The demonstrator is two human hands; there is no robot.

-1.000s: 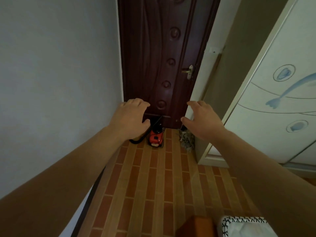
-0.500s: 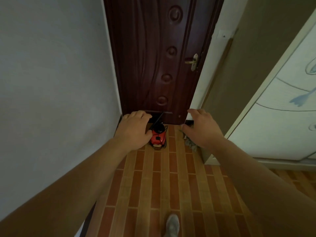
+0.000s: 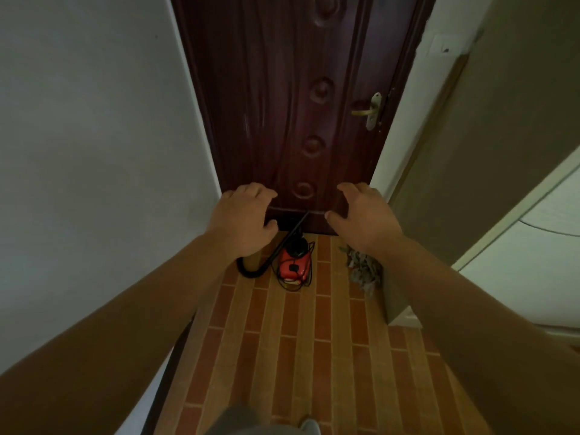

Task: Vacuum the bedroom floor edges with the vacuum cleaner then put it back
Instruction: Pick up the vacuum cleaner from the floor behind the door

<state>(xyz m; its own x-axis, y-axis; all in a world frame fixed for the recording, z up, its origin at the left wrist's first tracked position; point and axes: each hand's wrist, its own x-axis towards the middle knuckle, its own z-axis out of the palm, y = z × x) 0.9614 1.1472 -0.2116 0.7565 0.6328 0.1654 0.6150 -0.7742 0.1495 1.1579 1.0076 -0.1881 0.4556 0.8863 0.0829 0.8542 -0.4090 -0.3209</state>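
- I record the view drawn closer to the door; the white wardrobe has slid towards the right edge.
- The left hand has risen clear of the black hose, whose loop now shows.
- The right hand has uncovered the grey bundle on the floor.
- Both hands now sit above the red vacuum cleaner, no longer beside it.

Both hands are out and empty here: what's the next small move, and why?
Probably lower the right hand onto the black wand leaning against the door. It and the left hand are open and empty, and the red vacuum cleaner sits untouched on the floor.
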